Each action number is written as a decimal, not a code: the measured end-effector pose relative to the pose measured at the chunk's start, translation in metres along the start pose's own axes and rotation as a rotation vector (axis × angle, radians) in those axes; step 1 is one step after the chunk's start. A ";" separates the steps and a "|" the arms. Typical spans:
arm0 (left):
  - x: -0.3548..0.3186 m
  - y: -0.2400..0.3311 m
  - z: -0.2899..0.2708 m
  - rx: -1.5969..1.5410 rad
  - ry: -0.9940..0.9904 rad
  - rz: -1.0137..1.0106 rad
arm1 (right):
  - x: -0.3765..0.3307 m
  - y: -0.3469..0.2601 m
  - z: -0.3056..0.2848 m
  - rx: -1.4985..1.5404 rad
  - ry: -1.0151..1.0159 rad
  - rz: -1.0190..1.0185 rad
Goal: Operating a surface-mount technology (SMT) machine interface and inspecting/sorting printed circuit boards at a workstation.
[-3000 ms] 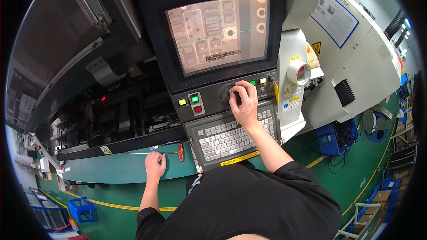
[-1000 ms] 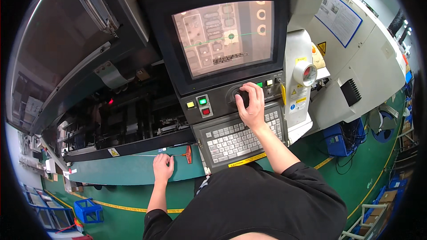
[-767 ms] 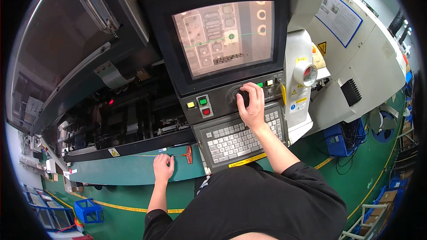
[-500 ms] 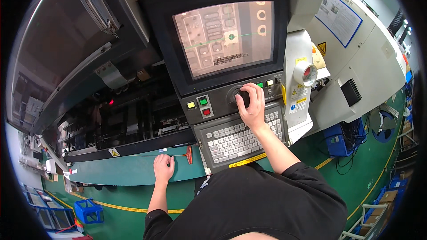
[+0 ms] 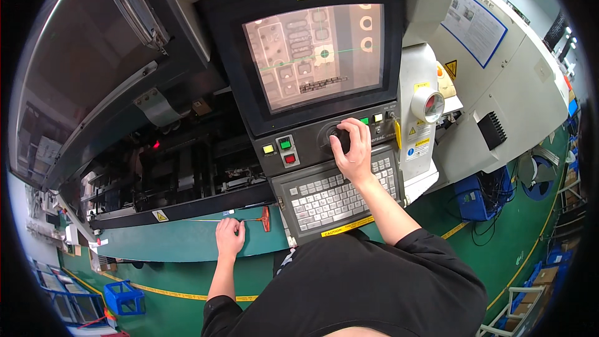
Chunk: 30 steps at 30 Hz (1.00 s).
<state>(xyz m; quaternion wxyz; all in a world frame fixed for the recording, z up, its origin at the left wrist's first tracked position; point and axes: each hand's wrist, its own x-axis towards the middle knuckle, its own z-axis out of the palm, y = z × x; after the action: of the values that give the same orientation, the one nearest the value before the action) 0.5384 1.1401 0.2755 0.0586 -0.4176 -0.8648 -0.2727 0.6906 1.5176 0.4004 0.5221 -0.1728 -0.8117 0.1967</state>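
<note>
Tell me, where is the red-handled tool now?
In the head view, the red-handled tool lies on the green ledge, between the left hand and the keyboard.

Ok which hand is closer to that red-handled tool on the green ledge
Left. The left hand rests on the green ledge right beside the red-handled tool; the right hand is up on the black control knob.

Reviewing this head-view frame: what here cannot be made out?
- Round knob: mostly covered by the right hand.
- Monitor picture: details too small.
- Machine bay: too dark to tell its parts.
- Left hand on the green ledge: its palm side is hidden.
- Red-handled tool: thin shaft barely visible.
</note>
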 end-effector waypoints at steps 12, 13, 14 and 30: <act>0.000 0.000 0.001 -0.016 0.013 0.015 | -0.004 -0.001 -0.008 0.000 -0.058 -0.012; -0.001 0.000 0.001 -0.019 0.012 0.012 | -0.006 -0.001 -0.011 0.036 -0.093 0.001; -0.001 0.000 0.000 -0.022 0.012 0.011 | -0.009 -0.001 -0.014 0.072 -0.126 0.016; 0.000 -0.002 0.002 0.009 -0.009 -0.015 | -0.069 -0.044 -0.024 -0.205 -0.421 0.115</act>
<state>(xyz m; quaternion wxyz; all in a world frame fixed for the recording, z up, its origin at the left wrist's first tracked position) 0.5377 1.1399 0.2731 0.0544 -0.4121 -0.8694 -0.2672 0.7366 1.4494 0.3776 0.3092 -0.2260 -0.9071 0.1745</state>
